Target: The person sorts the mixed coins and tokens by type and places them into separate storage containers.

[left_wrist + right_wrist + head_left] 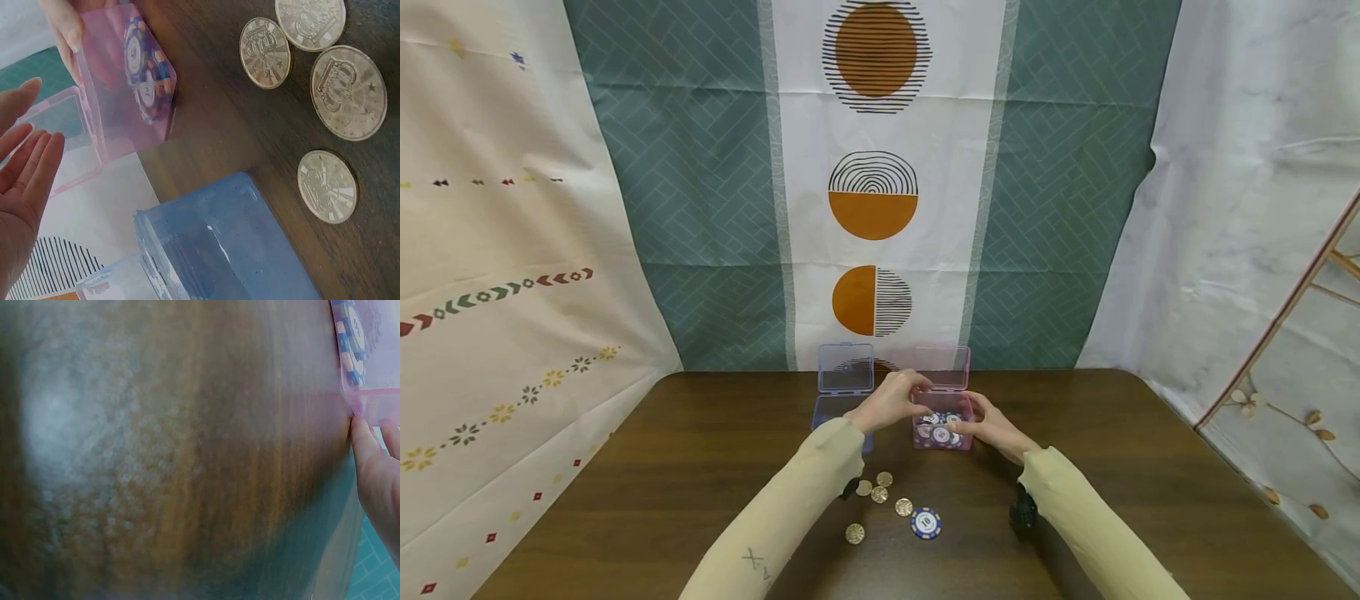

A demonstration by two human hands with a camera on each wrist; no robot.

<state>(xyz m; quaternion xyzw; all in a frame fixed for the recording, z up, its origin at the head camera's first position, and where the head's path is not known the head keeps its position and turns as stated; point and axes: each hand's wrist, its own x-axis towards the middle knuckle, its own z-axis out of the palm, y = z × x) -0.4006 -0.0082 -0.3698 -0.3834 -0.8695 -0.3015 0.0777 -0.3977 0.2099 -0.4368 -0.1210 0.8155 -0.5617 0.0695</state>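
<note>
A pink clear plastic box [919,444] with its lid [951,367] raised stands at the far side of the table, holding several poker chips [942,435]. My right hand [997,428] grips its right side, thumb at the front and fingers toward the back. In the right wrist view, fingers [367,440] touch the box's corner [375,403]. My left hand [887,404] hovers by the box's left side. Seen from the left wrist, its fingers [37,162] are extended and hold nothing, close to the pink lid [75,106].
Left of the pink box, a blue clear plastic box [831,408] with its lid [846,368] up is partly behind my left hand. Nearer on the brown table [715,467] lie several gold coins [879,495] and a blue-edged poker chip [926,523] marked 10. Patterned cloth [703,183] hangs behind.
</note>
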